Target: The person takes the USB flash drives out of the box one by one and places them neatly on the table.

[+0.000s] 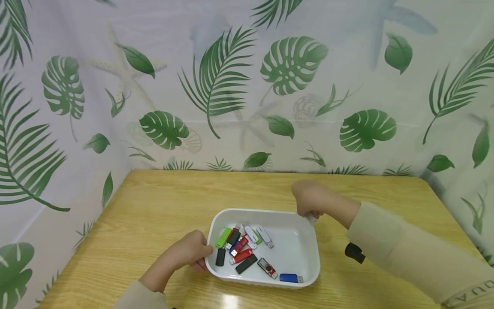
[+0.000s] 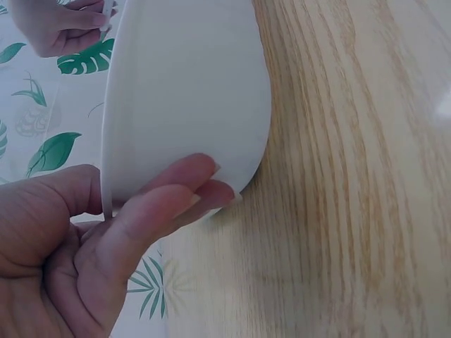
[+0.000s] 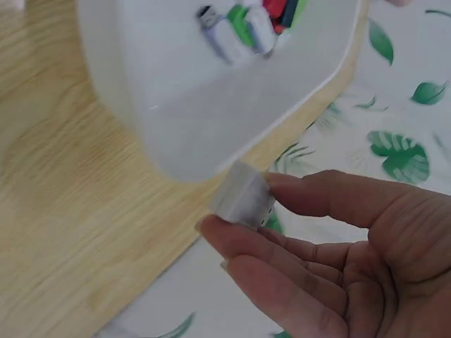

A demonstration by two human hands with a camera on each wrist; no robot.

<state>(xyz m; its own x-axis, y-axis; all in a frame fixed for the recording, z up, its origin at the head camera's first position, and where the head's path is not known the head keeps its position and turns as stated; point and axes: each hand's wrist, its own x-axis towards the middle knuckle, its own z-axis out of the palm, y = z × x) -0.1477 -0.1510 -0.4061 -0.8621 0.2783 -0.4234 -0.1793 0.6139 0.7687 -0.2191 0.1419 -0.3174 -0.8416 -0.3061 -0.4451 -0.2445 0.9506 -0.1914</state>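
Note:
A white plastic tray (image 1: 291, 240) stands on the wooden table. Several USB flash drives lie inside it, mostly toward its left half. Among them are a green one (image 1: 223, 237), a red and silver one (image 1: 267, 268) and a blue one (image 1: 291, 278). With thumb and fingers on either side of the wall, my left hand (image 1: 193, 249) grips the tray's left end. My right hand (image 1: 311, 198), at the tray's far right corner, pinches a small white block-shaped thing (image 3: 243, 193) between thumb and fingers. Its exact kind cannot be made out.
The wooden table (image 1: 166, 193) extends around the tray on all sides. A white cloth wall (image 1: 239, 154) printed with green leaves closes off its back and both sides. Below the right forearm shows a small black piece (image 1: 354, 252).

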